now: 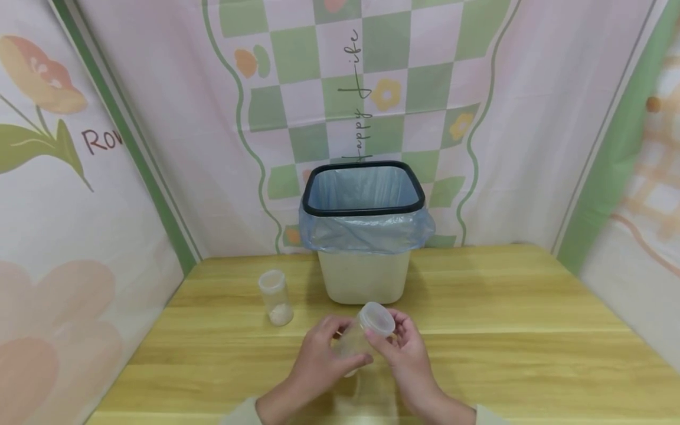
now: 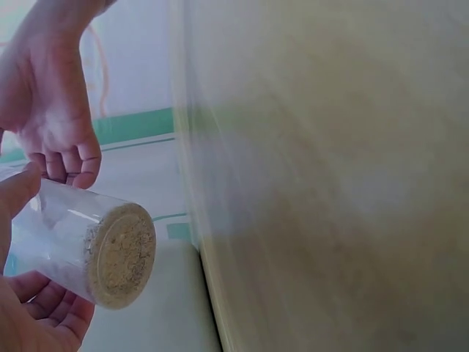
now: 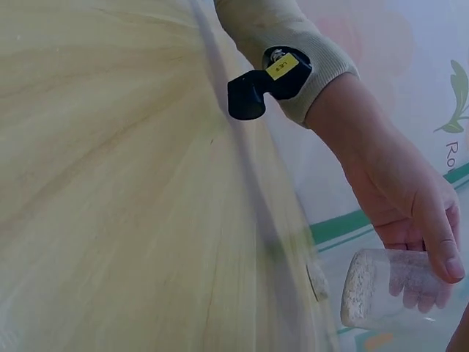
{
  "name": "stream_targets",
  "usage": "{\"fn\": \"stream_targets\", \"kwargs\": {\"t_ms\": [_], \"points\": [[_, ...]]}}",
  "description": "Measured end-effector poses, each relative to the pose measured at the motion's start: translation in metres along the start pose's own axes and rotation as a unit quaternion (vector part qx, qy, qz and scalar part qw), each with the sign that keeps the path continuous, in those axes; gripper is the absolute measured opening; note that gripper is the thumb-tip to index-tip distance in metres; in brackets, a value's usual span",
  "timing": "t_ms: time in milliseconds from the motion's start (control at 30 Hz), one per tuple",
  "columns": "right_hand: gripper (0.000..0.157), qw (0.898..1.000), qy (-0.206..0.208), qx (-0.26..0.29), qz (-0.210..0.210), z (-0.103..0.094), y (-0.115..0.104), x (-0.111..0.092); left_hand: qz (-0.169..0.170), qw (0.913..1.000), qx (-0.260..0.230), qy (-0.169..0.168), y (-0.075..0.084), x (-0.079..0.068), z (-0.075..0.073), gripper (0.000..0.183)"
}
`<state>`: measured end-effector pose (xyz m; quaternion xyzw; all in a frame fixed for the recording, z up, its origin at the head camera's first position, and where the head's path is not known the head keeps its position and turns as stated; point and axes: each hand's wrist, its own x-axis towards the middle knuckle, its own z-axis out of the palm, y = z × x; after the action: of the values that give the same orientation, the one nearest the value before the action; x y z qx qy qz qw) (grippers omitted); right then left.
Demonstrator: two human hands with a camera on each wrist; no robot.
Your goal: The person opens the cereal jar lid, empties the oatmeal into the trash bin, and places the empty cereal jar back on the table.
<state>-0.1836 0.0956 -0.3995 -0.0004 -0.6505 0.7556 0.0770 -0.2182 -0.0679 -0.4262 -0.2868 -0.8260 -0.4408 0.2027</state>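
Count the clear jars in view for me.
2: one clear jar stands on the table, left of the bin; a tilted jar is held in the left hand and right hand. More could be hidden behind the bin.

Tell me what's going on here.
A person's left hand grips a tilted clear jar above the table, while the right hand holds it at the lid. Pale, grainy contents sit at its bottom. A second jar stands upright on the table, left of the lined bin.

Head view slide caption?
Left hand grips a jar, right hand at its lid, before a lined bin; a second jar stands nearby.
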Motion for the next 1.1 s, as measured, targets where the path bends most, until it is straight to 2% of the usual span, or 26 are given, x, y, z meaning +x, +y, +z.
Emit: {"fn": "stream_targets", "kwargs": {"t_ms": [233,433,600,800,1100], "points": [[0.050,0.999,-0.029,-0.002,-0.022,-0.008,0.000,0.001,-0.020,0.9991,-0.028,-0.023,-0.001,0.002,-0.002,0.052],[0.048,0.997,-0.043,-0.004,-0.059,-0.013,-0.002,0.004,-0.031,0.9986,-0.037,-0.024,-0.001,0.002,-0.003,0.049],[0.048,0.996,-0.044,0.002,-0.083,-0.016,-0.005,0.008,-0.054,0.9969,-0.047,-0.033,0.000,0.001,-0.005,0.050],[0.051,0.993,-0.041,-0.022,-0.106,-0.025,-0.010,0.014,-0.073,0.9949,-0.057,-0.038,-0.002,0.001,-0.007,0.051],[0.052,0.993,-0.023,-0.059,-0.102,-0.039,-0.014,0.018,-0.094,0.9912,-0.081,-0.045,-0.005,0.000,-0.008,0.051]]}}
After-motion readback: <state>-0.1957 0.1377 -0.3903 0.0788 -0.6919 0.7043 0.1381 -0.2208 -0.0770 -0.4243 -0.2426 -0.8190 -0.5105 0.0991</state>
